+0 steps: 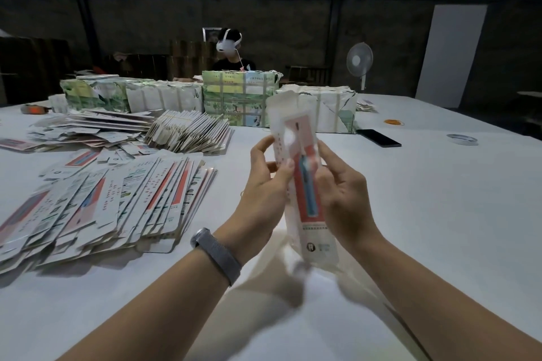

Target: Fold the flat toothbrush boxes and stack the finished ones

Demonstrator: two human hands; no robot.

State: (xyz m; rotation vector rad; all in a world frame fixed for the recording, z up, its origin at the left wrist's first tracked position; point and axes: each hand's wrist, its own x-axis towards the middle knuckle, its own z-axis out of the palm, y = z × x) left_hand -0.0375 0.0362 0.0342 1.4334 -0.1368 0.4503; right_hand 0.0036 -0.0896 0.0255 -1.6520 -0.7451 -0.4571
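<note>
I hold one long white toothbrush box [305, 184] with a red panel upright above the table, its top flaps open. My left hand [264, 182] grips its left edge with thumb and fingers curled round it. My right hand [340, 184] grips the right edge the same way. A spread of flat boxes [96, 205] lies on the table to the left. Behind it leans a banded bundle of flat boxes [190, 133], beside a loose pile of flat boxes [88, 129].
Wrapped packs [240, 97] stand in a row across the table's far side, with a person wearing a headset [230, 47] behind them. A black phone [378, 138], a tape roll [462, 139] and orange rubber bands [393, 122] lie at right. A fan [359, 63] stands beyond.
</note>
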